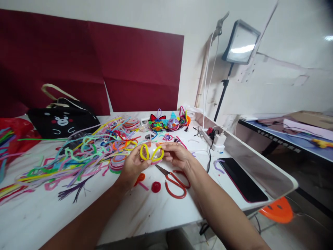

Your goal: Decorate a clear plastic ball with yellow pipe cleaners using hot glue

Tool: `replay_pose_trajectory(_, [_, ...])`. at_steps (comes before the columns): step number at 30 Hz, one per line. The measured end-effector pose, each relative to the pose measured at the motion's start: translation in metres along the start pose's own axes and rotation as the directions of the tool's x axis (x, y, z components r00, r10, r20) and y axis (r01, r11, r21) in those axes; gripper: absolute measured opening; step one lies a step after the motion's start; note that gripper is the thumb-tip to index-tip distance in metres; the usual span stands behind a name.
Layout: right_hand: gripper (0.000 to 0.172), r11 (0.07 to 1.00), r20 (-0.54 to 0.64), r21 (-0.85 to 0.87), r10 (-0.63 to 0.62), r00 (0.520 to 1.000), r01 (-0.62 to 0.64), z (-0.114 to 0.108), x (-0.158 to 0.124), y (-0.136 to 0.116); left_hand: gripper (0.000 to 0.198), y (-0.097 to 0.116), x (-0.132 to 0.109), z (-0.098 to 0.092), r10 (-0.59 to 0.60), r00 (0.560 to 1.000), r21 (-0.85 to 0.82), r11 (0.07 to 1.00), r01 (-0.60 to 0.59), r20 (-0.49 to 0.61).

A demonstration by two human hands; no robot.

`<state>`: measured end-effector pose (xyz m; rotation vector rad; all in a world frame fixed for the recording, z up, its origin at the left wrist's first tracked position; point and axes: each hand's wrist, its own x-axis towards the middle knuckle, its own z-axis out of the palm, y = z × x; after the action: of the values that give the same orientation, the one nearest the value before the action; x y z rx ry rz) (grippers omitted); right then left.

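Between my two hands is a yellow pipe cleaner [157, 160] bent into curved loops, set against a clear, rounded plastic piece [154, 148]. My left hand [133, 166] pinches its left side, thumb at the bottom. At the upper right, the fingers of my right hand [178, 155] close on the other end. Just below lie scissors with orange handles [174, 183], blades partly spread. A red coiled disc [156, 186] and an orange coil [141, 178] rest on the table near my left wrist.
Loose coloured pipe cleaners [85, 156] heap across the left. Several finished colourful ornaments [173, 124] stand at the back. A black bag [62, 121] leans by the wall. To the right are a phone [243, 180], a power strip with plugs [218, 140] and a raised table edge [260, 163].
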<state>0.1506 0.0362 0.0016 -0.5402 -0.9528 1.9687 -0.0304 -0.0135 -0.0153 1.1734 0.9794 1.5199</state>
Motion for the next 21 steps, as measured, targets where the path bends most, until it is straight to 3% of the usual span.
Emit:
replay_pose_trajectory(11, [0.021,1.0,0.007,0.016,0.003,1.0,-0.003,-0.0022,0.002,0.0013,0.069,-0.0054,0.001,-0.0044,-0.014,0.998,0.064,0.998,0.01,0.059])
replay_pose_trajectory(21, [0.015,1.0,0.004,0.027,-0.008,1.0,0.008,0.0,0.0007,0.0002,0.069,-0.0052,0.0004,-0.0054,-0.074,0.995,-0.012,0.997,0.075,0.065])
